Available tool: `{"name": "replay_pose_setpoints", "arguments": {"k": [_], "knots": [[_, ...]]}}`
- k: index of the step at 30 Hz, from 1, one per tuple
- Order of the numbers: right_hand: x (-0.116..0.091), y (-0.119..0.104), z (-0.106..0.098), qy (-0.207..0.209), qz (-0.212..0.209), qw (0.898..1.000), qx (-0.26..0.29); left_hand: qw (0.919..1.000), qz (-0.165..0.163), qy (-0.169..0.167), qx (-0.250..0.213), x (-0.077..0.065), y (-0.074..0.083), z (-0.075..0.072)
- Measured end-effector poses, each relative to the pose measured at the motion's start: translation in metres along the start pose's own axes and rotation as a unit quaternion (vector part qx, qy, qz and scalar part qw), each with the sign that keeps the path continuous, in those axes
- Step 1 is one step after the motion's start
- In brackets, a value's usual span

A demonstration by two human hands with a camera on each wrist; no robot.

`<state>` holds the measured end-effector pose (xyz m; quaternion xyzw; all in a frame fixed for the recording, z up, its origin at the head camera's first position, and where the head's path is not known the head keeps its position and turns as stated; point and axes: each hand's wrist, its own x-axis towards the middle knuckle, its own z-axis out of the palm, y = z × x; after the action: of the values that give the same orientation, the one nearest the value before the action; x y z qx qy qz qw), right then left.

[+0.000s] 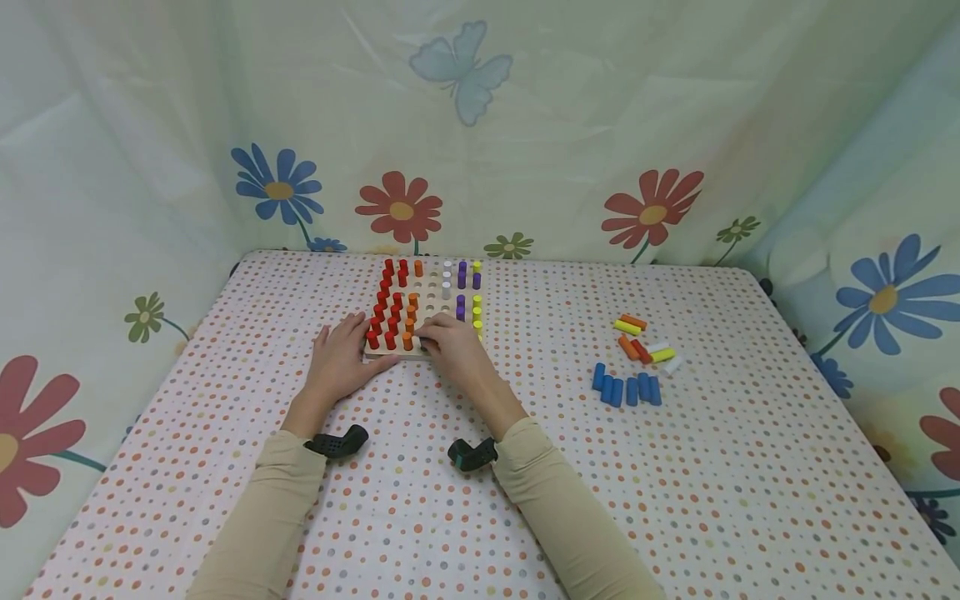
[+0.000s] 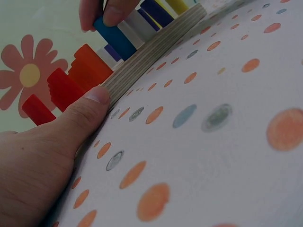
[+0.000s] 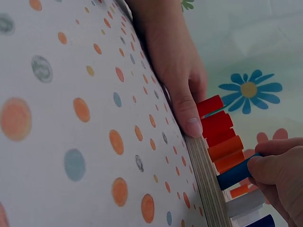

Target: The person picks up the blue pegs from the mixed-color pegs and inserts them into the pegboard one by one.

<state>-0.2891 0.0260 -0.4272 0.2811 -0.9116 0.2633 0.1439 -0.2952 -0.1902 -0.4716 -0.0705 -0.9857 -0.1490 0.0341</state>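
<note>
A wooden pegboard (image 1: 411, 354) lies on the table with several coloured pegs upright in it. Red pegs (image 1: 391, 340) fill the left columns, orange pegs (image 1: 408, 341) stand beside them, and white pegs (image 1: 446, 291), purple pegs (image 1: 461, 309) and yellow pegs (image 1: 477, 312) are on the right. At the board's front left corner, my left hand (image 1: 339, 358) rests with its thumb against the front edge. My right hand (image 1: 459, 348) pinches the top of a blue peg (image 3: 234, 173) between thumb and finger. That peg's lower end meets the board's front row, right of the orange ones.
Several loose blue pegs (image 1: 617, 392) lie on the dotted tablecloth to the right. Behind them are scattered yellow (image 1: 627, 327), orange (image 1: 628, 347), red (image 1: 641, 351) and white pegs (image 1: 672, 364). A flowered curtain (image 1: 525, 192) surrounds the table's back and sides.
</note>
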Motion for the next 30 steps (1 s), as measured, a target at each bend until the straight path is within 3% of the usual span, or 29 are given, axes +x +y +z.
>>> {"name": "replay_pose_setpoints", "arguments": {"k": [14,23,30], "knots": [[0.0016,-0.0041,-0.0012,-0.041,0.008,0.999,-0.027,1.0,-0.001,0.004,-0.008,0.0004,0.002,-0.0013],[0.0002,-0.0034,0.0003,-0.023,-0.005,0.999,-0.032,1.0,0.0,0.004,-0.005,-0.0006,0.0033,-0.0022],[0.0003,-0.0059,0.0003,-0.025,0.009,0.999,-0.037,1.0,-0.001,0.005,-0.003,-0.0018,0.003,-0.0022]]}}
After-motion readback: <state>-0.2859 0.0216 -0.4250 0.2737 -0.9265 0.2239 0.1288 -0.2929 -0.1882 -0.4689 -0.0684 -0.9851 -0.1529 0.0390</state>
